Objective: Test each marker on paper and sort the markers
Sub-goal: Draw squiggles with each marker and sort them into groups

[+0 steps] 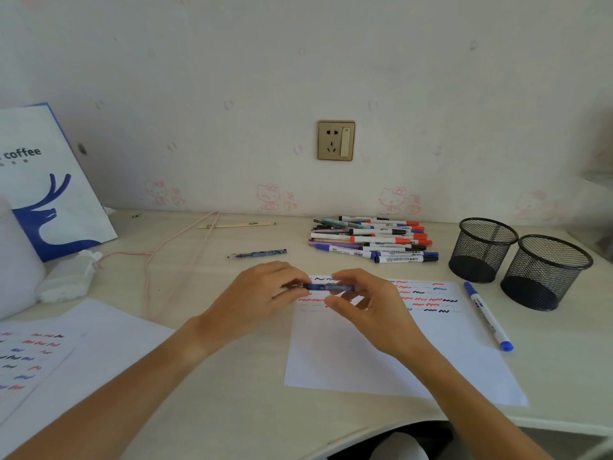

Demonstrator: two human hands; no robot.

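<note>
Pale wall w/ socket, light desk

marker pile behind paper, holders right.

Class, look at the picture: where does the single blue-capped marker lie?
In the head view the blue-capped marker lies on the desk's right side, along the right edge of the test paper, just in front of the two mesh pen holders.

Blue marker in both hands' grip, above paper.
</note>
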